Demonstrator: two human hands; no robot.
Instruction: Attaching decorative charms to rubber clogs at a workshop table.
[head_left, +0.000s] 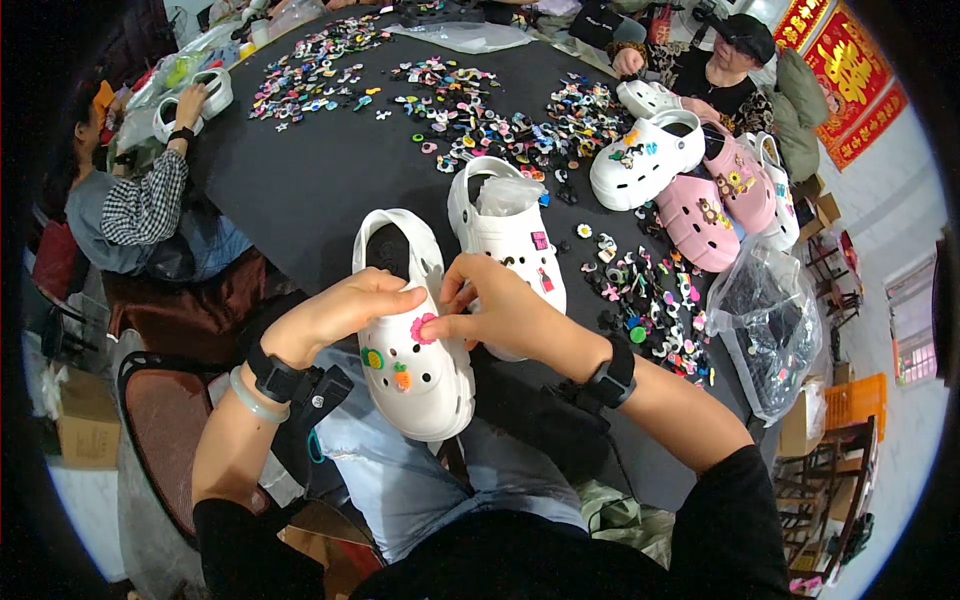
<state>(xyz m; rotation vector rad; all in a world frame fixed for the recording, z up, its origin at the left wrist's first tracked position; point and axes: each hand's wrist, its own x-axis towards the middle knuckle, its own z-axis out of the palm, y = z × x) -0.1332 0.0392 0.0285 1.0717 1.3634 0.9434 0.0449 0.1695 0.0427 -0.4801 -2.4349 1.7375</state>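
My left hand (345, 305) grips the side of a white clog (405, 385) held above my lap, its heel strap pointing away from me. My right hand (505, 300) is closed at the clog's other side, its thumb on a pink flower charm (423, 328) on the upper. A round green-and-yellow charm (373, 358) and an orange carrot charm (402, 375) sit lower on the same upper, among bare holes. Just beyond my right hand, a second white clog (508, 235) with charms lies on the table, clear plastic stuffed in its opening. My right fingertips are partly hidden.
Loose colourful charms (645, 300) lie in heaps across the black table (290, 190). White clogs (640, 165) and pink clogs (700, 220) are grouped at the right, near a clear plastic bag (768, 325). One co-worker (130, 215) handles white clogs at left; another person (730, 75) sits at far right.
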